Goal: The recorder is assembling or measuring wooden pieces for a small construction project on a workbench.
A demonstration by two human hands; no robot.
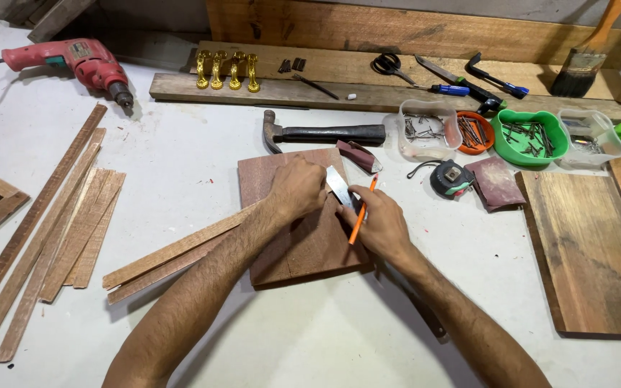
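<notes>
Looking down, we see both hands meeting over the board, which lies flat mid-table, its long axis running away from us. The left hand is curled, fingers pressing a small metal square onto the board's far right part. The right hand pinches an orange pencil, tip aimed up toward the square's blade. The hands sit just beside each other, the right a shade nearer the board's right edge, and the pencil's length tilts slightly right of the board's axis. We spot a strip running out from under the left forearm toward the table's left edge. Beyond the board lies a hammer, handle parallel to the far edge. A tape measure rests to the right.
</notes>
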